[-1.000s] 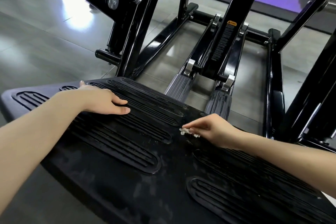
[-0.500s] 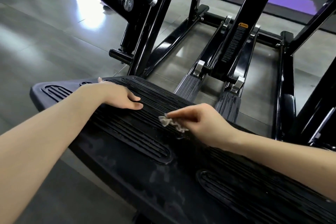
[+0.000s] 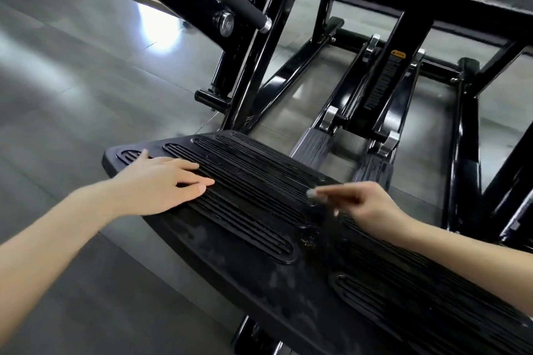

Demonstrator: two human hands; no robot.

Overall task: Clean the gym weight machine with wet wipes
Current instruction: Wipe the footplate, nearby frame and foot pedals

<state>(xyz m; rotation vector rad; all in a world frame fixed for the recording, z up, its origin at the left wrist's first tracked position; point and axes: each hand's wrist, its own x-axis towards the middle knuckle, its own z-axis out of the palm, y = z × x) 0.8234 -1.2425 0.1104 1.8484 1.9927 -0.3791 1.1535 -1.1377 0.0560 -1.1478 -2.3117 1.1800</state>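
pinching a small, blurred wet wipe [image 3: 313, 194] in its fingertips, the right hand [image 3: 366, 207] sits at the middle of the ribbed black footplate [image 3: 259, 282], near its far edge. the left hand [image 3: 161, 184] lies flat, fingers straight, by the plate's far left corner. the black machine frame [image 3: 251, 72] rises beyond, over grey floor [image 3: 72, 95].
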